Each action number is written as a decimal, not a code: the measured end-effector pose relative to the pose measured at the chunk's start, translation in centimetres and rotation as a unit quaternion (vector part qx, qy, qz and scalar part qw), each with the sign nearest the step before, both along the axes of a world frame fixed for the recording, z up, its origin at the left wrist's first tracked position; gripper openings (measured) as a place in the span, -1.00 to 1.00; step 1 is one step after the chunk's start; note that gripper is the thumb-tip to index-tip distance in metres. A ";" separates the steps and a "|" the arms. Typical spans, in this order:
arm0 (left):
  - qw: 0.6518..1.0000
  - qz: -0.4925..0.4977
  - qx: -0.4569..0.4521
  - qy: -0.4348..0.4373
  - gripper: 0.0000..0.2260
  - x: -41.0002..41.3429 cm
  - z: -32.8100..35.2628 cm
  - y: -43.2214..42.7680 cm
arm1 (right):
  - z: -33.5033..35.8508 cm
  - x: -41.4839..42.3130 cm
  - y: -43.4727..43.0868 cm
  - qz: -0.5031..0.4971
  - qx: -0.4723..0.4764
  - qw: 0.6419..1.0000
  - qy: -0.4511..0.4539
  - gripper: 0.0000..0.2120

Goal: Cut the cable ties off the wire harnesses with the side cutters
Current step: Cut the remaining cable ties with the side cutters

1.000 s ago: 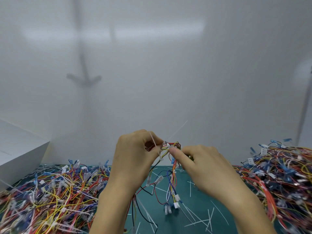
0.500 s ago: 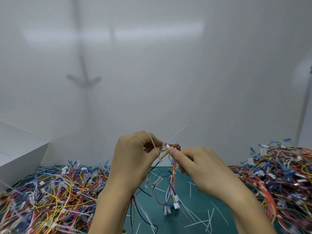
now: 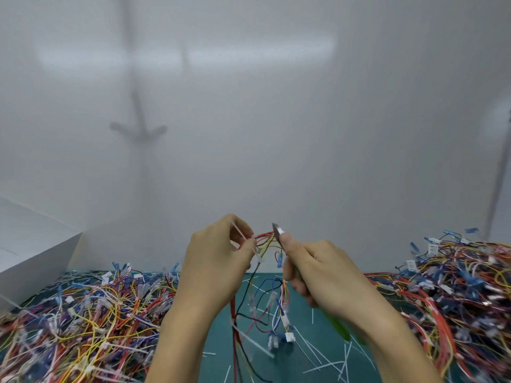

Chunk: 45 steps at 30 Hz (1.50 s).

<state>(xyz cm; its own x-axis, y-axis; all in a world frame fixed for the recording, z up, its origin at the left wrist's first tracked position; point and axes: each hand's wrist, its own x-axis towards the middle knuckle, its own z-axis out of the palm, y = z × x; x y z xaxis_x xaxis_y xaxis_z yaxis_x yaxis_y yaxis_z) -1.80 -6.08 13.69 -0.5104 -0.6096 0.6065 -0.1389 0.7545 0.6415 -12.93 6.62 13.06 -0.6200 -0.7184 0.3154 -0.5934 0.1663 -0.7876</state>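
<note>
With your left hand pinching the wire harness and right hand gripping the side cutters, nip only the cable tie, clear of the wires.

Left hand pinches wire harness bearing white cable tie. Right hand grips green-handled side cutters, tips beside the wires, possibly touching. Left wire pile, right wire pile, green mat.

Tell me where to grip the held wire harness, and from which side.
Pinch the wire harness at its bundled top, beside the white cable tie, from the left, as the left hand does. The wires gather there, connectors hang loose below, and the side cutters in the right hand occupy the right.
</note>
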 end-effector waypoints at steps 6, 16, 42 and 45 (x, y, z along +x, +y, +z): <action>0.968 -0.096 0.216 0.081 -0.84 0.1 -0.2 -0.5 | 0.3 0.1 -0.1 0.044 -0.045 0.994 -0.087 -0.40; 0.887 -0.233 0.368 0.154 -0.68 0.5 -0.2 -1.4 | -0.2 1.1 -0.9 0.011 -0.082 0.996 -0.023 -0.74; 0.917 -0.186 0.312 0.163 -0.63 0.4 0.0 -1.0 | -0.1 1.6 -0.3 -0.115 0.081 0.929 0.343 -0.60; 0.927 -0.178 0.295 0.150 -0.62 0.4 -0.1 -1.1 | -0.1 1.4 -0.2 -0.109 0.072 0.933 0.336 -0.56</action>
